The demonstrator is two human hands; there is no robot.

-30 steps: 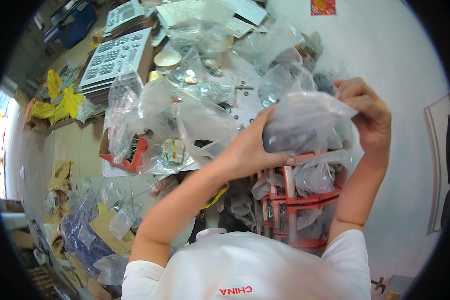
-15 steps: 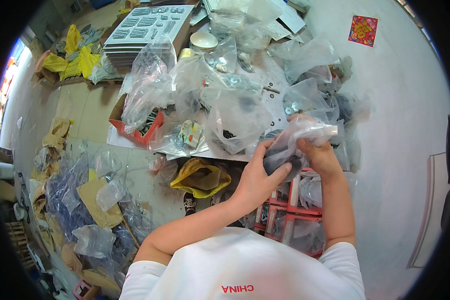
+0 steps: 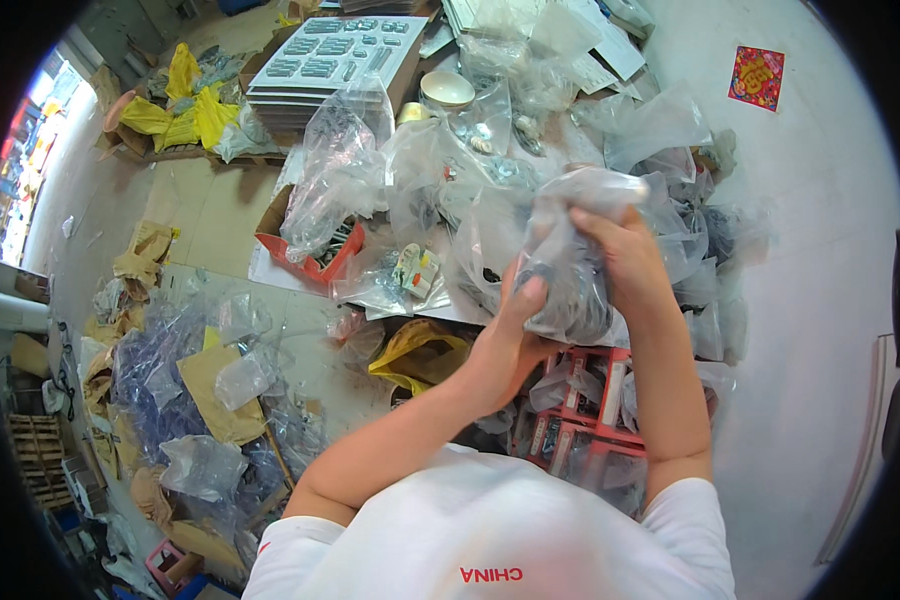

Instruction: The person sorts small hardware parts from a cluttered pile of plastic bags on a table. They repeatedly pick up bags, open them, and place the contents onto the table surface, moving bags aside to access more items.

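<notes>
Between my hands, above the near edge of the table, is a clear plastic bag (image 3: 573, 285) with dark contents I cannot make out. My right hand (image 3: 625, 255) grips its gathered upper part, thumb across the plastic. My left hand (image 3: 505, 345) holds the bag's lower left side, thumb up and fingers partly hidden beneath. Just left of the bag another open clear bag (image 3: 478, 250) stands on the table, and beyond it lies a small white box (image 3: 416, 270) with coloured marks.
A red box (image 3: 320, 262) of metal parts sits at the table's left edge, with stacked printed sheets (image 3: 335, 60) and a white bowl (image 3: 447, 89) behind. Below are a yellow sack (image 3: 420, 355) and red bins (image 3: 595, 400). Plastic waste (image 3: 160, 370) covers the left floor.
The bag has been raised and tipped more upright, its dark contents now hanging low. My right hand moved up and slightly left; my left shifted lower along the bag. The view has shifted slightly.
</notes>
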